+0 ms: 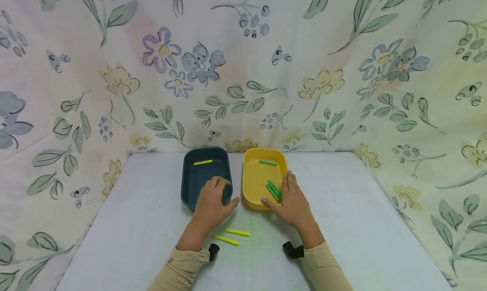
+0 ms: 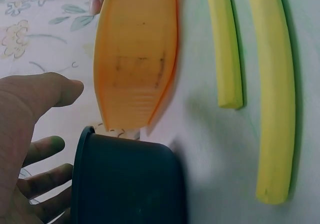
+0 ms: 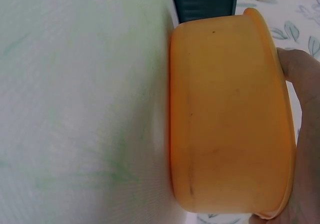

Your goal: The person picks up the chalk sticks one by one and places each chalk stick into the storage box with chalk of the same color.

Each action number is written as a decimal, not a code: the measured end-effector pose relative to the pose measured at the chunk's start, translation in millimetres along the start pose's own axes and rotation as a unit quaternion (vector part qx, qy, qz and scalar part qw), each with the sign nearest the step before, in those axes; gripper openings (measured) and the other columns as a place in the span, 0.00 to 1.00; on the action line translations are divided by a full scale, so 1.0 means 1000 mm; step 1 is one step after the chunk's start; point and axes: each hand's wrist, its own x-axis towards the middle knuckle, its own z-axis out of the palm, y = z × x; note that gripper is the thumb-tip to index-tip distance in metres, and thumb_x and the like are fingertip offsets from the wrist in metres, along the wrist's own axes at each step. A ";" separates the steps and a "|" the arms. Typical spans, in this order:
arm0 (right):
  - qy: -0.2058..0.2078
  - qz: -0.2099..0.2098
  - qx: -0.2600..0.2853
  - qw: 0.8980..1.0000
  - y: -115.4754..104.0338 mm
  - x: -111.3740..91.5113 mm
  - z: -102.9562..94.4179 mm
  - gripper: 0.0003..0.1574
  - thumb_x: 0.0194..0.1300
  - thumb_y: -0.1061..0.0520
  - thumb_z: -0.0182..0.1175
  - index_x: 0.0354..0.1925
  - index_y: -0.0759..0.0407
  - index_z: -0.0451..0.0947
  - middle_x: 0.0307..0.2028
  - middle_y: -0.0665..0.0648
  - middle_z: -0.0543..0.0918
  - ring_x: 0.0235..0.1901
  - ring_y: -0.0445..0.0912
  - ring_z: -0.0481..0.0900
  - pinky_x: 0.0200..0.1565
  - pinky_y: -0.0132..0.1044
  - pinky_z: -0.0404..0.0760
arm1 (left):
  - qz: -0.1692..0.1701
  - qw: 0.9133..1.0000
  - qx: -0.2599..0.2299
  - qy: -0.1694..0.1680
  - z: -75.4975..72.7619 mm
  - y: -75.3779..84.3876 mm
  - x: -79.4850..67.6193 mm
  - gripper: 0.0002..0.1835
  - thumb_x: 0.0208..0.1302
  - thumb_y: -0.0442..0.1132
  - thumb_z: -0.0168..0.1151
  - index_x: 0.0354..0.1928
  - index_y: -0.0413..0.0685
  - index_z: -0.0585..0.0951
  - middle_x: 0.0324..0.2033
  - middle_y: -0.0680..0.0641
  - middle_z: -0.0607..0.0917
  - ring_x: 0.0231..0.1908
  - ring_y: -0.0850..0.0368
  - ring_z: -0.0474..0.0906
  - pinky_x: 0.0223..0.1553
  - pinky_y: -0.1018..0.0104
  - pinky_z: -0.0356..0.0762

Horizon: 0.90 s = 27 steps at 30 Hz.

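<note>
My left hand [image 1: 211, 202] hovers over the front of the dark blue bin [image 1: 187, 172]. Its thumb is spread and its fingers are loosely bent, with nothing seen between them. One yellow stick [image 1: 203, 162] lies in that bin. My right hand [image 1: 294, 202] rests at the front right corner of the yellow bin [image 1: 247, 177], its fingers straight along the side and its thumb [image 3: 290, 67] at the rim. Inside the yellow bin are several green sticks [image 1: 272, 189], one of them farther back. Two yellow sticks [image 2: 275, 94], smooth and clay-like, lie on the table before the bins.
The bins stand side by side near the back edge of a white-covered table [image 1: 323, 168]. A floral cloth [image 1: 243, 71] hangs behind it and along both sides. Black devices [image 1: 293, 250] sit at both wrists, by the beige sleeves [image 1: 323, 265].
</note>
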 end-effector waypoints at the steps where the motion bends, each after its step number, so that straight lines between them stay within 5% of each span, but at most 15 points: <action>1: -0.001 0.001 0.000 1.000 0.000 0.000 0.000 0.80 0.64 0.14 0.54 0.83 0.71 0.41 0.85 0.69 0.41 0.85 0.63 0.43 0.79 0.62 0.60 | -0.004 1.000 -0.001 -0.002 0.000 -0.001 0.000 0.27 0.62 0.53 0.78 0.57 0.48 0.83 0.56 0.45 0.81 0.56 0.45 0.78 0.60 0.46 0.79; 27: -0.004 -0.005 -0.006 1.000 -0.001 0.001 -0.001 0.80 0.65 0.14 0.53 0.83 0.73 0.41 0.85 0.71 0.40 0.85 0.65 0.42 0.79 0.63 0.59 | -0.004 1.000 0.012 0.021 -0.014 -0.020 -0.011 0.28 0.62 0.53 0.78 0.57 0.44 0.83 0.55 0.42 0.82 0.56 0.41 0.80 0.59 0.43 0.80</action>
